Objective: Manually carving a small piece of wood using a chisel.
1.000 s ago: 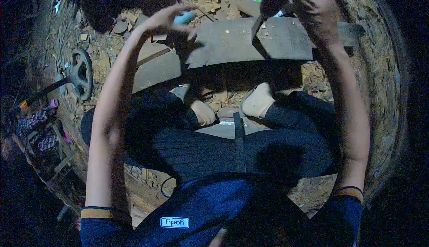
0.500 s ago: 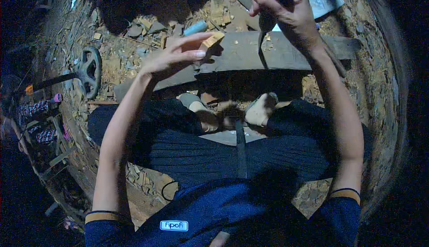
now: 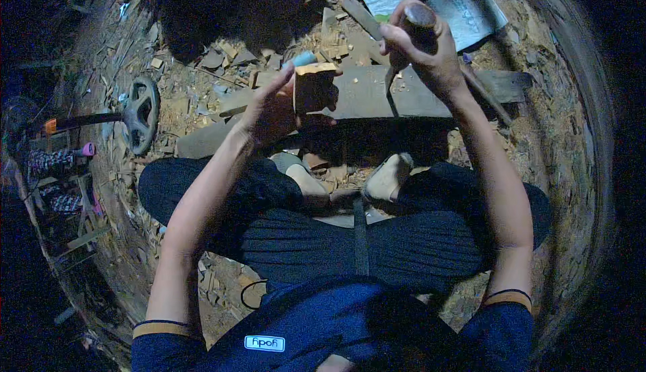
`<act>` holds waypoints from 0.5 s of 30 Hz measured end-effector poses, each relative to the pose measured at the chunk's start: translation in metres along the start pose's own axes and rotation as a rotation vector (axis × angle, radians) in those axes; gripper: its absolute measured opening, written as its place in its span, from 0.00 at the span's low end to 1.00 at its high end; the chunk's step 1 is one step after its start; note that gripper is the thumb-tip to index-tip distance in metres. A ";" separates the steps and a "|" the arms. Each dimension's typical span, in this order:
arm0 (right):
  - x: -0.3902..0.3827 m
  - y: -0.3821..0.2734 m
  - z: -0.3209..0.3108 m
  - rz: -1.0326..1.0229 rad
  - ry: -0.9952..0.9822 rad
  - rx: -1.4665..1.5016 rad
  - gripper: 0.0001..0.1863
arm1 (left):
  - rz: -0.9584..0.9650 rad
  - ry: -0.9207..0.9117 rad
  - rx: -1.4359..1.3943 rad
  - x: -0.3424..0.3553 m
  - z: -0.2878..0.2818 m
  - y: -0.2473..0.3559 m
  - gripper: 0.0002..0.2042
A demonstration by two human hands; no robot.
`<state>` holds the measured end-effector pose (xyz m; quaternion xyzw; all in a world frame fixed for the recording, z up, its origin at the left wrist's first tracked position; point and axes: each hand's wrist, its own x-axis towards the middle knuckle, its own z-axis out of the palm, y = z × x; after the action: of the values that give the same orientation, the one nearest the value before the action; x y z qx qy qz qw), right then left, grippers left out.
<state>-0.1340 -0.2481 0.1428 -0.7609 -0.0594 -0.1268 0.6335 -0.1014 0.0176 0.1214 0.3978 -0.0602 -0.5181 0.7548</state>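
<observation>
Your left hand (image 3: 268, 109) curls around a small wooden block (image 3: 313, 90), raised by the plank (image 3: 363, 90). Your right hand (image 3: 434, 55) wraps a round-ended tool handle (image 3: 420, 16); whether its thin dark tip (image 3: 389, 84) touches the plank is unclear. Probably best: block steady, left fingers clear of that tip. Wood scraps (image 3: 229, 52) lie beyond.

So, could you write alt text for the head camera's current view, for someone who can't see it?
A left hand holds a wooden block and the right hand grips a handled tool, both over a wooden plank. Wood chips litter the ground, with a spoked wheel off to the left.
</observation>
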 end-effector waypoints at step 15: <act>-0.002 0.005 -0.004 0.008 -0.015 0.005 0.12 | 0.067 0.033 0.147 0.009 -0.008 -0.012 0.27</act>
<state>-0.1348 -0.2525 0.1386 -0.7605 -0.0615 -0.1187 0.6354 -0.1020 0.0128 0.1046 0.4583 -0.0990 -0.4803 0.7413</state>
